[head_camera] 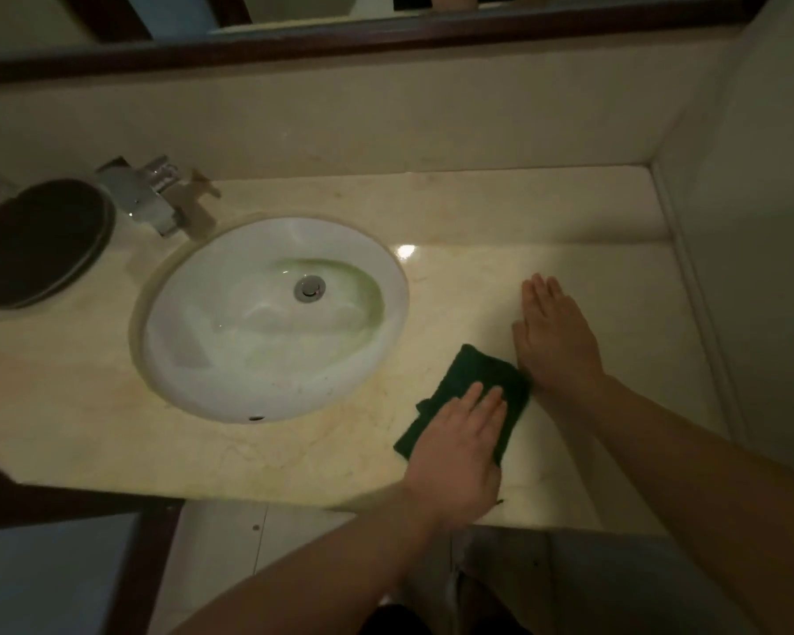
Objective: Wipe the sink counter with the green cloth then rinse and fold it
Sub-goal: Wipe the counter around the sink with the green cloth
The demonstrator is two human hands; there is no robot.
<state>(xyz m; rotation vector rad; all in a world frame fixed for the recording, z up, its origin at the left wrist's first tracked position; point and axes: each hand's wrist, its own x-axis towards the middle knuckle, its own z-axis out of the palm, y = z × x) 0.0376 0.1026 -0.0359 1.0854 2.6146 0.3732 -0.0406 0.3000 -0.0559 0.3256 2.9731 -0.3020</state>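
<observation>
The dark green cloth (480, 375) lies flat and folded on the beige marble counter (294, 456), just right of the white oval sink (271, 318). My left hand (459, 444) presses down on the cloth's near half with straight fingers. My right hand (555, 334) lies flat on the bare counter beside the cloth's right edge, fingers straight and pointing away from me. The cloth's near part is hidden under my left hand.
A chrome tap (150, 194) stands at the sink's back left, with a dark round tray (37, 242) left of it. A wall (752, 249) bounds the counter on the right, and a mirror frame (340, 43) runs along the back. Water pools round the sink drain (310, 288).
</observation>
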